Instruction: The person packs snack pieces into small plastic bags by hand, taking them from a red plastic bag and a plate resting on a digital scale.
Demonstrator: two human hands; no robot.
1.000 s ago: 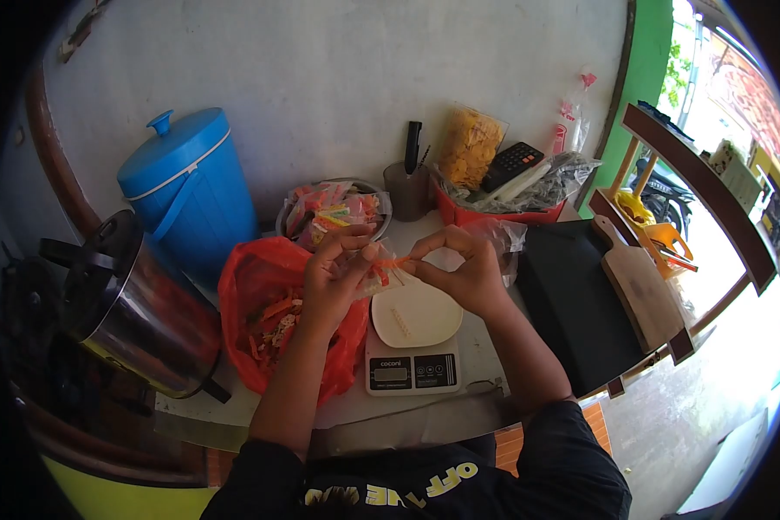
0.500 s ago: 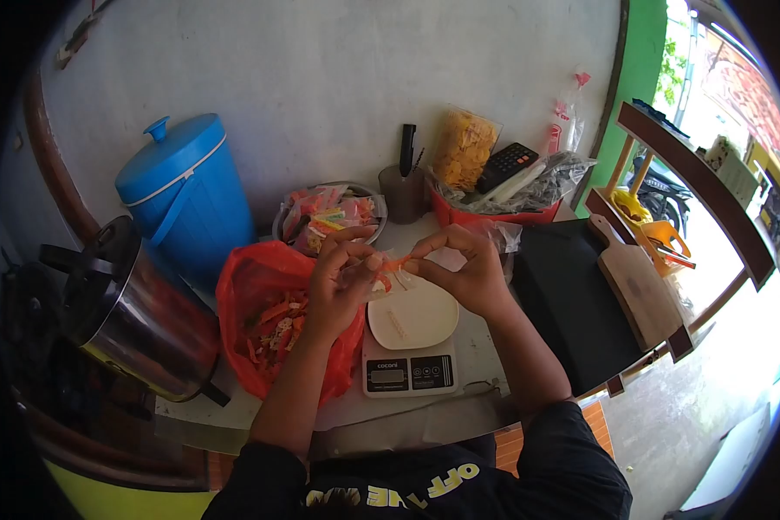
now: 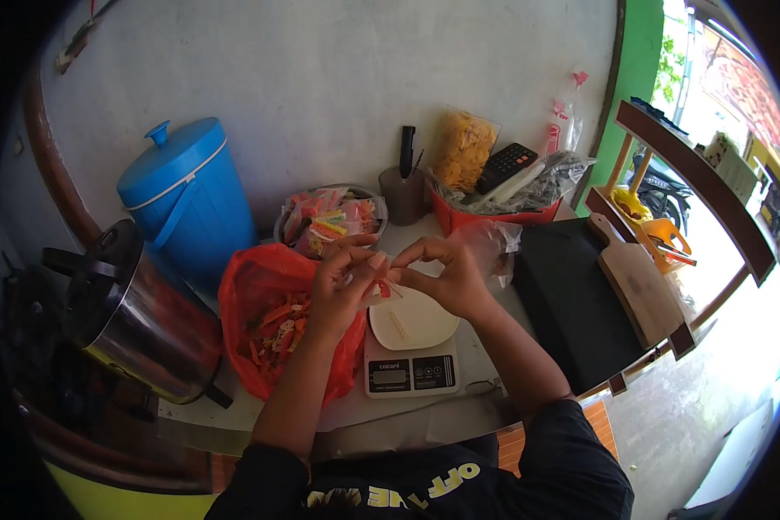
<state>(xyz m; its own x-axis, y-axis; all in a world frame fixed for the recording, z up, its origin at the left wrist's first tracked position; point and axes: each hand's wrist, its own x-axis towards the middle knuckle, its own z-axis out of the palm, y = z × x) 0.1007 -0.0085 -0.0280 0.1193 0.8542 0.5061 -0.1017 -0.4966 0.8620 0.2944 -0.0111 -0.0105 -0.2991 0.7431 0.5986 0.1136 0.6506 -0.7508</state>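
My left hand [image 3: 347, 282] pinches a small clear plastic bag [image 3: 385, 291] with a few reddish pieces in it, above the plate of a white kitchen scale [image 3: 409, 365]. At the bag's top my right hand [image 3: 442, 276] has thumb and forefinger pressed together, close to the left fingertips. One small pale piece [image 3: 399, 324] lies on the scale's plate [image 3: 429, 321]. Left of the scale stands an open red plastic bag [image 3: 238, 286] of mixed red and pale pieces. Behind my left hand is a bowl [image 3: 384, 227] of filled small packets.
A blue jug [image 3: 186, 204] and a metal pot [image 3: 152, 321] stand at the left. Behind are a grey cup [image 3: 403, 195] and a red basket [image 3: 494, 218] with a calculator. Right are a black box [image 3: 568, 303] and a wooden board [image 3: 637, 277].
My right hand has moved left towards my left hand. The orange strand stretched between the fingers earlier no longer shows between them.
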